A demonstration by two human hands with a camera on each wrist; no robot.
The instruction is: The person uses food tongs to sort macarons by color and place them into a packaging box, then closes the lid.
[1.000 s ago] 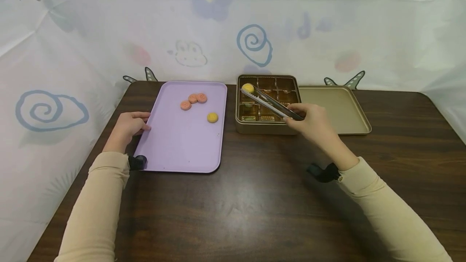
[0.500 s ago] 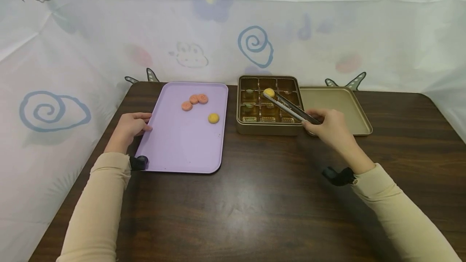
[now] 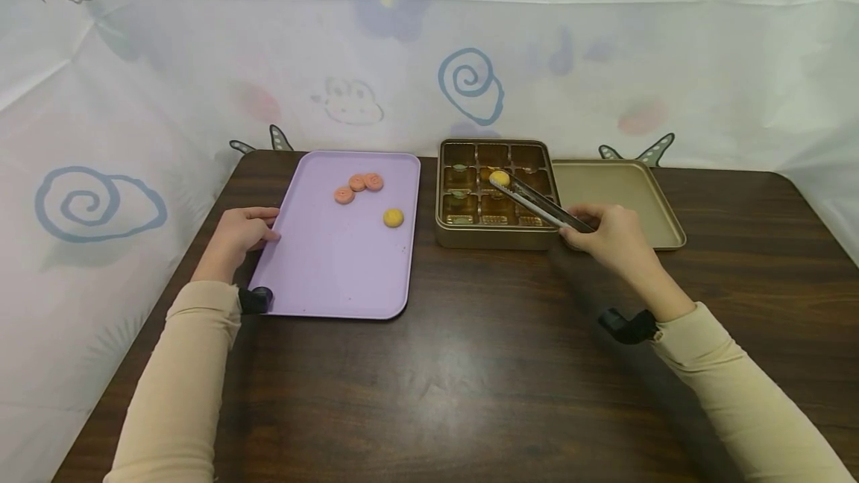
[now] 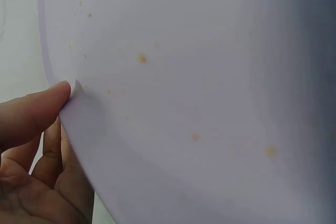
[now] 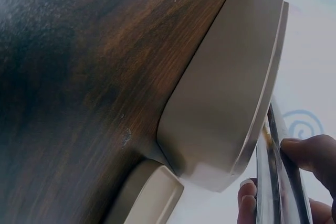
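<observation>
My right hand (image 3: 607, 237) grips a pair of metal tongs (image 3: 537, 203), thumb on one side and fingers on the other. Between the tong tips is a round yellow cookie (image 3: 499, 179), at the middle compartments of a gold tin box (image 3: 493, 238) with a divided insert. The right wrist view shows the tongs (image 5: 275, 182) beside the tin's wall (image 5: 220, 77); the cookie is hidden there. My left hand (image 3: 236, 235) holds the left edge of a lilac tray (image 3: 329, 267), its thumb (image 4: 44, 108) on the rim and the other fingers below it.
On the tray lie pink cookies (image 3: 344, 195) near the far end and one yellow cookie (image 3: 393, 218) toward its right edge. The tin's lid (image 3: 624, 203) lies right of the box. A printed cloth (image 3: 403, 58) hangs behind the dark wooden table (image 3: 443, 393).
The tongs and yellow cookie have moved right from the tin's left column to its middle, then slightly lower. The left hand stays on the tray edge.
</observation>
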